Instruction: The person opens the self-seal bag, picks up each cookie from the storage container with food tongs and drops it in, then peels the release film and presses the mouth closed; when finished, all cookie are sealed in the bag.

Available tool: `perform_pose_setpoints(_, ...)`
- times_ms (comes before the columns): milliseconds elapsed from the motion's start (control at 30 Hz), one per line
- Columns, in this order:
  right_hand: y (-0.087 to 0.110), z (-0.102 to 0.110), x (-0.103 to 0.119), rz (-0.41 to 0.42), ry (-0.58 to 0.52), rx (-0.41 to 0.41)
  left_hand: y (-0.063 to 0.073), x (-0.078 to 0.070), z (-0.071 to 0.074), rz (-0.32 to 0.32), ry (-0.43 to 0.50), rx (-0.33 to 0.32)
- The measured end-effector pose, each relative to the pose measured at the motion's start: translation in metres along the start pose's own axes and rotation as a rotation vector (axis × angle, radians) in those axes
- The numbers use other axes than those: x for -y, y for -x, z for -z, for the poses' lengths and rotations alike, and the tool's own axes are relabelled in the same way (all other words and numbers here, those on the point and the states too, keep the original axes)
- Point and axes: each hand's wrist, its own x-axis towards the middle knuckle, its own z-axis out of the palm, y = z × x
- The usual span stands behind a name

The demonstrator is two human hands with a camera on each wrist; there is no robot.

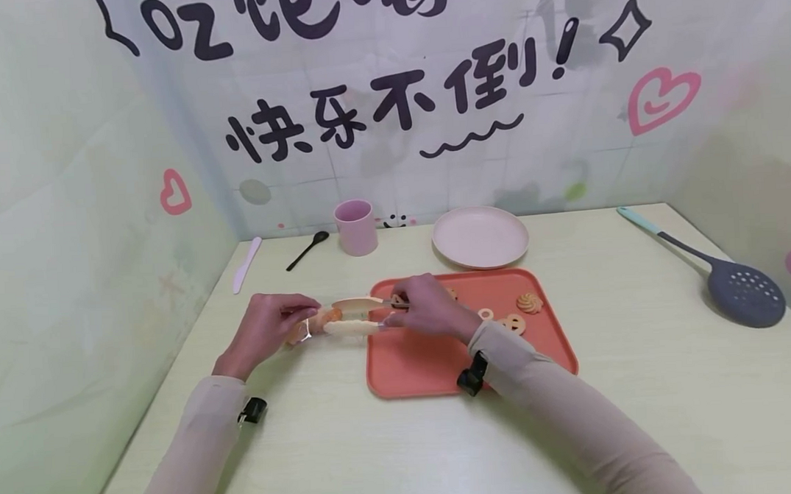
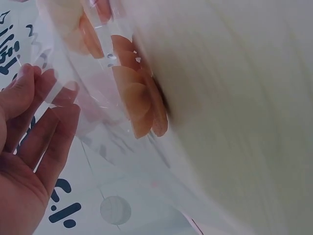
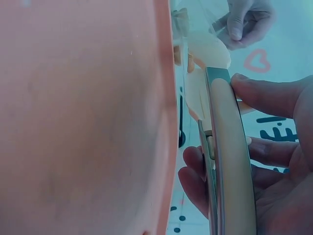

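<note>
My left hand (image 1: 266, 330) pinches the edge of a clear plastic bag (image 2: 98, 132) left of the tray. Inside the bag lie brown flower-shaped cookies (image 2: 134, 98). Tongs (image 3: 227, 152) with cream-coloured arms are gripped in my right hand (image 1: 431, 308), above the tray's left part. Their wide tips point left and reach to the bag's mouth, slightly apart; an orange-brown cookie (image 1: 334, 315) shows by them, but whether they clasp it I cannot tell. On the orange tray (image 1: 401, 372) are a swirled cookie (image 1: 529, 304) and a round cookie with holes (image 1: 514, 324).
Behind the tray stand a pink plate (image 1: 480, 236) and a pink cup (image 1: 356, 230). A black spoon (image 1: 308, 251) and a pale purple knife (image 1: 247, 265) lie at the back left. A slotted turner (image 1: 745, 291) lies far right. Walls enclose the table's back and sides.
</note>
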Motion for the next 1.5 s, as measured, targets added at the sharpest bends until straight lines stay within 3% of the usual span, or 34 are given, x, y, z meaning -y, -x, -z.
perform_pose_setpoints(300,-0.01,-0.008,0.009,-0.004,-0.002,0.025,0.0,-0.005,0.003,0.046,-0.042,0.023)
perform_pose_setpoints(633,-0.022,-0.016,0.014,-0.022,0.049,0.031,-0.001,-0.004,0.002,0.016,-0.042,0.012)
perform_pose_setpoints(933,-0.02,-0.015,0.015,-0.042,0.051,0.035,-0.001,-0.003,0.001,0.006,-0.035,0.004)
perform_pose_setpoints(1233,0.0,0.005,0.003,-0.108,0.031,0.038,0.001,0.0,-0.002,0.005,-0.021,0.0)
perform_pose_setpoints(1500,0.027,0.043,-0.03,-0.104,0.144,-0.023,0.0,0.0,0.0,-0.019,-0.012,-0.003)
